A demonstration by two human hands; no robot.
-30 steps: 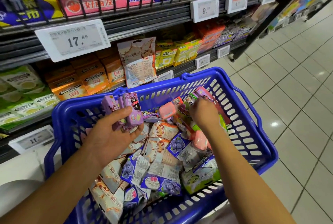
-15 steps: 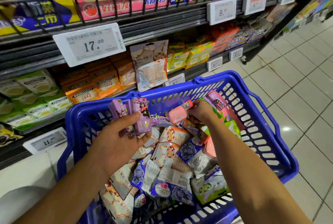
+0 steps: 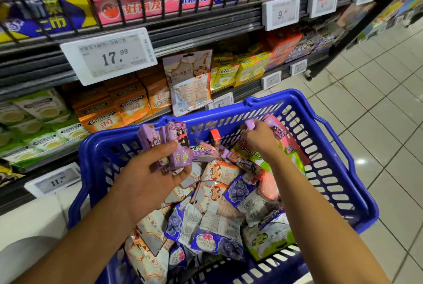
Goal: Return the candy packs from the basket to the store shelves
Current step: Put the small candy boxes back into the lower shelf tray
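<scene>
While the left hand [image 3: 146,180] grips two purple boxes [image 3: 170,144] upright over the basket's [image 3: 338,160] left side, the right hand [image 3: 261,139] reaches to the far right corner, its fingers [image 3: 246,134] curled and pinching a small lilac pack [image 3: 249,124]. Candy packs [image 3: 219,219] fill the basket in a loose heap, blueberry pouches toward the near side. Shelves [image 3: 206,29] stand just beyond, with orange gum boxes [image 3: 123,105] left, yellow boxes [image 3: 238,71] farther right, and a 17.99 tag [image 3: 109,55] above.
</scene>
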